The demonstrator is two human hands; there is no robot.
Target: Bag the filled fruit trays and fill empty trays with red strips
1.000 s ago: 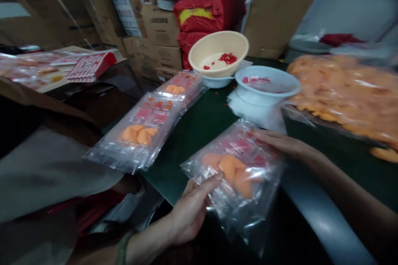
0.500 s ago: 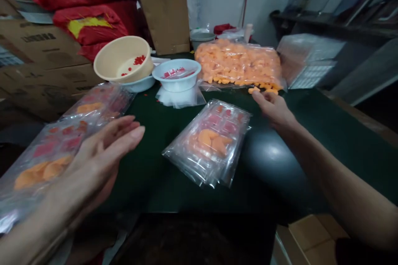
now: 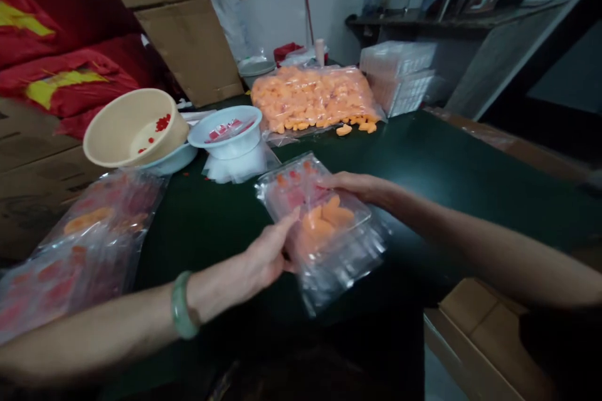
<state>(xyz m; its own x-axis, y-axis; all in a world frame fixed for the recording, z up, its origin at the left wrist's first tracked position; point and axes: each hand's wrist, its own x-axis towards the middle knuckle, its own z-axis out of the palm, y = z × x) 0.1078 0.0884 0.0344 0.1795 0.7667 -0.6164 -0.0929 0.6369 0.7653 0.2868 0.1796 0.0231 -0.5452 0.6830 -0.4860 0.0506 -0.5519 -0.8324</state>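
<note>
My left hand [image 3: 266,255] is closed on the stack of clear packets [image 3: 329,225], thumb over the top, fingers tucked under its left edge. And my right hand [image 3: 350,183], loosely extended, has its fingertips on the stack's right edge; whether it grips, I can't tell! The stack sits between both hands, over the green table [image 3: 451,163]. More filled packets [image 3: 110,203] lie left of the stack. Beyond it, the pale blue bowl [image 3: 235,149]; beyond and farther left, the tilted cream basin [image 3: 113,131]. Farther behind the stack, a bulging bag of orange pieces [image 3: 313,97]!
</note>
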